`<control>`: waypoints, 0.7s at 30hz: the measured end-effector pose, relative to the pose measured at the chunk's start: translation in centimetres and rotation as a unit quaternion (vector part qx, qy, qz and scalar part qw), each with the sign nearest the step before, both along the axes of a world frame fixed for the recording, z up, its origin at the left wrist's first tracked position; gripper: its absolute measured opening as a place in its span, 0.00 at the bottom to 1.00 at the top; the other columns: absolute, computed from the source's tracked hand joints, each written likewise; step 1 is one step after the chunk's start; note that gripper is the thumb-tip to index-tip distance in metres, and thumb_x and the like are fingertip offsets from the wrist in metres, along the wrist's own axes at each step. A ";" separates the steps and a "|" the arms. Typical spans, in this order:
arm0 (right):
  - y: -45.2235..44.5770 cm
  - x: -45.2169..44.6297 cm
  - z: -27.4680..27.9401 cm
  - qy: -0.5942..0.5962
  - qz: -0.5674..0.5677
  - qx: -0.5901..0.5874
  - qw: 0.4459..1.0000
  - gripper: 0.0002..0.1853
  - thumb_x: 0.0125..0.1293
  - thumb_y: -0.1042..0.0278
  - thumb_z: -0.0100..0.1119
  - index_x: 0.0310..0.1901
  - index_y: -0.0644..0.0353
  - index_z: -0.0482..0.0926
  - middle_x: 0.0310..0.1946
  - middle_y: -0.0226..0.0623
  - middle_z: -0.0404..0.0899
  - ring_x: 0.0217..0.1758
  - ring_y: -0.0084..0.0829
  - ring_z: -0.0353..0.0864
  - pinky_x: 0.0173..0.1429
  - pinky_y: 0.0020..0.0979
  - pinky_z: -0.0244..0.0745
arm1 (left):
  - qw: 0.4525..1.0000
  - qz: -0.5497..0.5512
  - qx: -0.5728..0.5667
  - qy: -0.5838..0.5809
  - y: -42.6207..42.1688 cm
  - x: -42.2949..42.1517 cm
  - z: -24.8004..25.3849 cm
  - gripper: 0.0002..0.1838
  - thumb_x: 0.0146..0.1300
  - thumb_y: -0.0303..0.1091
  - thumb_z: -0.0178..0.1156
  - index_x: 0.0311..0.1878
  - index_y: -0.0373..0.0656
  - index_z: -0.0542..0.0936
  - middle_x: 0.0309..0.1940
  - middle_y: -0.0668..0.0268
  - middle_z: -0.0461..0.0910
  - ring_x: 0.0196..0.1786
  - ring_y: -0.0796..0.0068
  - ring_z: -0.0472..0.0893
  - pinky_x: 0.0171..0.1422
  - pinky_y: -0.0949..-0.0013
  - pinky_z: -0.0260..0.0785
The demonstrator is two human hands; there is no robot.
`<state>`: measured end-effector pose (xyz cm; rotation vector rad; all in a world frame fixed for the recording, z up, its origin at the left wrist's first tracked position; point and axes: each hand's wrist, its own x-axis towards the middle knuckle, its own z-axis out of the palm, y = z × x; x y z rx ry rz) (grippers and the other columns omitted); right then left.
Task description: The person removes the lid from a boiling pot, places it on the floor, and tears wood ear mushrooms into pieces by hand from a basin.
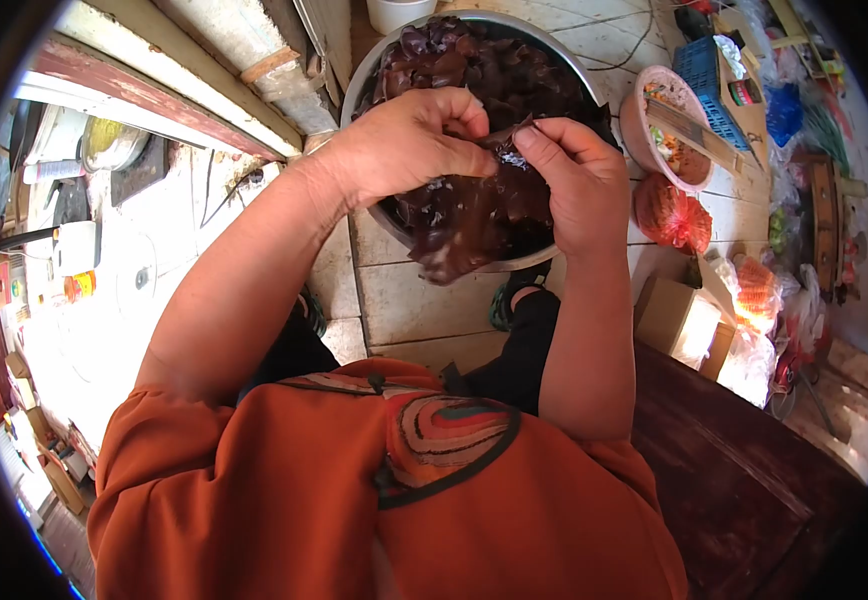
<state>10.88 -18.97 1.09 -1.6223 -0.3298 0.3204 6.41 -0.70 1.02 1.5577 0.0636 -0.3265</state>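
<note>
A big metal basin is heaped with dark brown, wet-looking wood ear mushrooms. Above its near side, both hands pinch one large, glossy piece of wood ear mushroom that hangs down over the basin's near rim. My left hand grips the piece from the left, thumb and fingers closed on it. My right hand pinches its upper right edge between thumb and forefinger. The fingertips of the two hands are close together. Much of the basin's near rim is hidden by the hanging piece and the hands.
Right of the basin stand a pink tub with scraps and a wooden board across it, a red plastic bag and a blue crate. A cardboard box sits nearer. A white bucket is behind; a door frame rises at left.
</note>
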 end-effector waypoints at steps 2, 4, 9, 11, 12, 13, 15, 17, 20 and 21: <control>0.0 -0.1 0.2 0.033 -0.007 0.008 0.999 0.07 0.58 0.71 0.66 0.34 0.65 0.83 0.26 0.24 0.79 0.28 0.14 0.72 0.34 0.18 0.68 | 1.000 -0.021 -0.009 0.012 0.9 0.1 -0.3 0.10 0.59 0.27 0.61 0.43 0.39 0.76 0.34 0.73 0.77 0.39 0.84 0.74 0.48 0.79 0.67; -0.1 0.0 0.3 0.032 -0.004 -0.010 0.999 0.07 0.58 0.71 0.66 0.34 0.65 0.83 0.25 0.24 0.79 0.28 0.13 0.72 0.34 0.17 0.68 | 1.000 -0.011 -0.017 0.018 1.2 0.1 -0.3 0.10 0.59 0.28 0.61 0.43 0.39 0.77 0.35 0.72 0.78 0.39 0.83 0.74 0.48 0.79 0.67; -0.2 0.1 0.1 0.072 0.012 -0.007 0.997 0.07 0.57 0.71 0.66 0.35 0.65 0.82 0.25 0.24 0.78 0.28 0.13 0.72 0.33 0.16 0.68 | 0.996 0.017 -0.081 0.022 1.3 0.1 -0.7 0.10 0.59 0.31 0.62 0.42 0.39 0.79 0.35 0.71 0.80 0.41 0.82 0.76 0.50 0.79 0.67; 0.1 -0.2 0.4 0.110 0.044 0.020 0.993 0.08 0.56 0.73 0.67 0.36 0.66 0.81 0.25 0.24 0.78 0.27 0.13 0.72 0.32 0.16 0.68 | 0.997 0.015 -0.072 0.019 1.1 -0.1 -0.4 0.10 0.60 0.32 0.62 0.42 0.38 0.80 0.35 0.71 0.80 0.41 0.83 0.76 0.50 0.79 0.67; 0.0 -0.1 0.3 0.111 0.043 0.019 0.993 0.08 0.56 0.73 0.67 0.36 0.66 0.81 0.25 0.24 0.78 0.27 0.13 0.72 0.32 0.16 0.68 | 0.998 0.013 -0.064 0.016 1.0 -0.2 -0.2 0.10 0.60 0.32 0.62 0.42 0.38 0.80 0.35 0.71 0.80 0.40 0.83 0.76 0.49 0.79 0.68; -0.1 0.0 0.1 0.099 0.057 0.009 0.993 0.08 0.55 0.74 0.66 0.36 0.66 0.81 0.25 0.24 0.78 0.27 0.13 0.72 0.32 0.16 0.68 | 0.998 0.013 -0.065 0.017 0.9 -0.2 -0.1 0.10 0.60 0.32 0.62 0.42 0.38 0.80 0.35 0.71 0.80 0.40 0.83 0.76 0.49 0.79 0.68; -0.3 0.1 0.0 0.088 0.070 -0.001 0.994 0.08 0.55 0.74 0.66 0.36 0.66 0.81 0.25 0.24 0.77 0.27 0.13 0.72 0.32 0.16 0.68 | 1.000 -0.009 0.007 0.012 0.8 -0.4 0.1 0.10 0.61 0.32 0.62 0.42 0.37 0.80 0.35 0.71 0.80 0.39 0.84 0.75 0.47 0.79 0.68; -0.3 0.1 0.4 0.071 0.073 -0.014 0.995 0.07 0.54 0.76 0.65 0.36 0.65 0.81 0.25 0.24 0.78 0.27 0.12 0.72 0.31 0.16 0.68 | 1.000 -0.016 0.003 0.020 0.5 -0.5 0.0 0.10 0.61 0.32 0.62 0.42 0.37 0.80 0.34 0.71 0.80 0.38 0.84 0.75 0.46 0.79 0.68; -0.1 -0.2 0.8 0.058 0.056 -0.036 0.996 0.07 0.54 0.77 0.65 0.36 0.66 0.81 0.25 0.25 0.78 0.27 0.12 0.73 0.32 0.16 0.69 | 1.000 -0.023 0.009 0.007 0.3 -0.5 0.2 0.09 0.63 0.32 0.60 0.42 0.37 0.81 0.32 0.72 0.80 0.36 0.84 0.75 0.43 0.79 0.68; -0.1 -0.2 0.8 0.059 0.056 -0.036 0.996 0.07 0.54 0.77 0.65 0.36 0.66 0.81 0.25 0.25 0.78 0.27 0.12 0.73 0.32 0.16 0.69 | 1.000 -0.022 0.018 -0.013 0.3 -0.6 0.3 0.09 0.63 0.32 0.59 0.42 0.37 0.81 0.30 0.73 0.79 0.35 0.84 0.74 0.42 0.79 0.68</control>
